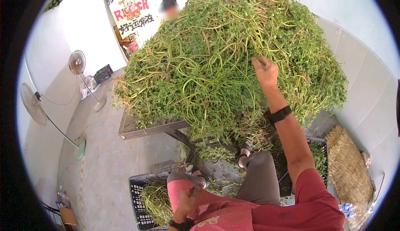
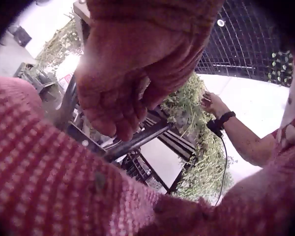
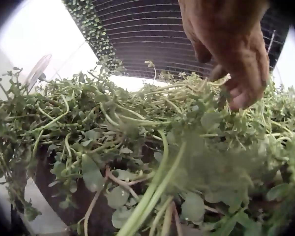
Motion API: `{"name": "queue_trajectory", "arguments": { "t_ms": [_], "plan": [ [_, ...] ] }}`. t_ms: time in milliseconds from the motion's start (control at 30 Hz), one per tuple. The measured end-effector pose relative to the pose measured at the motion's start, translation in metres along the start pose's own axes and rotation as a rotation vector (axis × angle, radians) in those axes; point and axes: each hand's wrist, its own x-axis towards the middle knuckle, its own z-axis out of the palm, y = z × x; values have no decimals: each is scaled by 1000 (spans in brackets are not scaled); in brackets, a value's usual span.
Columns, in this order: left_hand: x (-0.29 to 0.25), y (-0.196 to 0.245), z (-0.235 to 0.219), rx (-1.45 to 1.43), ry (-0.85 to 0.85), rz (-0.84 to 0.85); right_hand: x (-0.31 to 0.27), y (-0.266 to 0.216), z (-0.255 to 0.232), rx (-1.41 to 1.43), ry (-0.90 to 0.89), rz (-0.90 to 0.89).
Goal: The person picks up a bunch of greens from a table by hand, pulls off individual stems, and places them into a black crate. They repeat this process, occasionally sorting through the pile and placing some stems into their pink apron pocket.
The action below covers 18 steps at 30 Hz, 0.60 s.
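A large heap of leafy green plants [image 1: 216, 64], with long pale stems and small rounded leaves, covers the table [image 1: 150, 130]. My right hand [image 1: 265, 72] reaches over the near right part of this heap. In the right wrist view, the fingers and thumb of the right hand [image 3: 236, 64] are bent together at the top of the greens, pinching a thin stem [image 3: 217, 82]. Low by my lap is my left hand [image 1: 187, 204], beside the red checked clothing [image 2: 54, 162]. Its fingers [image 2: 120, 108] hang loosely curled with nothing in them.
Black plastic crates with greens stand at my left [image 1: 135, 197] and right [image 1: 326, 147]. Woven matting [image 1: 348, 168] leans by the right wall. Two standing fans [image 1: 33, 104] are at the left. Another person's head [image 1: 169, 3] shows behind the heap. Loose stems litter the floor.
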Motion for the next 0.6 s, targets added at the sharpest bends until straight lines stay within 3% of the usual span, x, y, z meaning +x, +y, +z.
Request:
{"name": "queue_trajectory", "arguments": {
  "t_ms": [67, 133, 200, 267, 367, 533, 600],
  "plan": [
    [11, -2, 2, -247, 17, 87, 15, 21, 12, -20, 39, 9],
    [11, 15, 1, -253, -13, 112, 19, 21, 16, -42, 78, 19],
    [11, 20, 2, -254, -48, 141, 19, 15, 19, -262, -32, 105],
    [10, 16, 3, -259, -119, 270, 13, 3, 18, -331, 43, 14],
    [8, 16, 4, -215, -41, 254, 16, -2, 22, -358, 142, -114],
    [14, 58, -16, -159, -44, 215, 42, -18, 40, -349, -186, 220],
    [17, 71, -18, -109, -50, 225, 37, -22, 37, -337, -238, 214]
  ]
}}
